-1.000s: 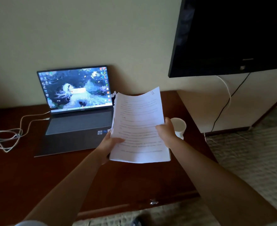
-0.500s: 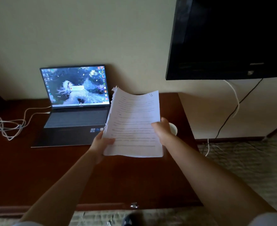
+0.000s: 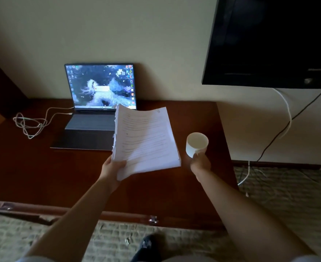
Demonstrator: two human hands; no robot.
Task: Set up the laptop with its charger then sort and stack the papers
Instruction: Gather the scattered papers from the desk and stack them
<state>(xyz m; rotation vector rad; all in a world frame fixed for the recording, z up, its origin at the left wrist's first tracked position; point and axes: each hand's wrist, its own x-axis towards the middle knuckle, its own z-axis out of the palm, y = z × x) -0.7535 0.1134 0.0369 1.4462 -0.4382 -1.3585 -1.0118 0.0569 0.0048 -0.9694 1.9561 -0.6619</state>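
Observation:
An open laptop [image 3: 91, 127] with a lit screen stands on the dark wooden table [image 3: 42, 176] against the wall. A white charger cable [image 3: 31, 123] runs from the laptop's left side into a loose coil on the table. My left hand [image 3: 111, 168] grips the lower left corner of a thick stack of printed papers [image 3: 146, 140], held tilted above the table just right of the laptop. My right hand [image 3: 200, 162] holds a white cup [image 3: 196, 144] by its handle, to the right of the papers.
A black wall-mounted TV [image 3: 273, 40] hangs at the upper right, with a white and a black cable [image 3: 280, 129] trailing down to the carpet [image 3: 288, 195]. The table's front edge [image 3: 118, 216] runs across the lower frame. A dark shoe [image 3: 146, 246] shows below.
My right hand has let go of the papers and taken the white cup by its handle. The left hand alone now holds the stack.

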